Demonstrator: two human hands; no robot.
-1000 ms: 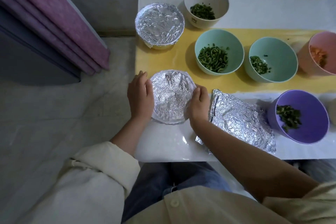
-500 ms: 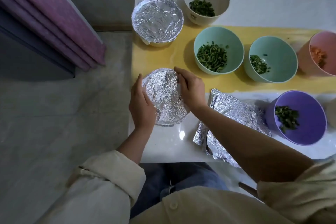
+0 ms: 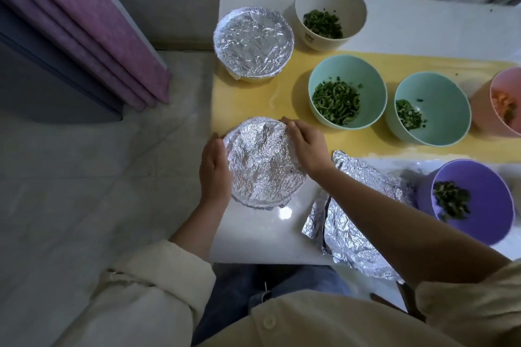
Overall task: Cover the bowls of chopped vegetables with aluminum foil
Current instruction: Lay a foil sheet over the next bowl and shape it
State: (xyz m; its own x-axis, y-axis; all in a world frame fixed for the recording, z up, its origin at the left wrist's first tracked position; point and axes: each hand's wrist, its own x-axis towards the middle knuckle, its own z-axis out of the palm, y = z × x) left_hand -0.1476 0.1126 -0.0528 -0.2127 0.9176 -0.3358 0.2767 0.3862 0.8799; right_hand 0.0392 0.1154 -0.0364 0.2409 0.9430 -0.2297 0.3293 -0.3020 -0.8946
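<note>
Cupping the foil-covered bowl [image 3: 263,166] at centre-left of the frame, the left hand [image 3: 214,170] curves round its left side; the right hand [image 3: 308,148] curls its fingers [image 3: 293,129] on the upper-right rim. Spare foil sheets [image 3: 346,234] lie lower right, nearer the right hand, I judge.

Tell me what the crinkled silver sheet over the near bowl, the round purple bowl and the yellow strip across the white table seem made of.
The crinkled silver sheet: aluminium foil, shiny metallic; sharp creases hold its moulded shape. The round purple bowl: probably moulded plastic or similar, matte, uniform colour, soft sheen. The yellow strip: perhaps glossy vinyl or oilcloth, given faint glare; uncertain.
</note>
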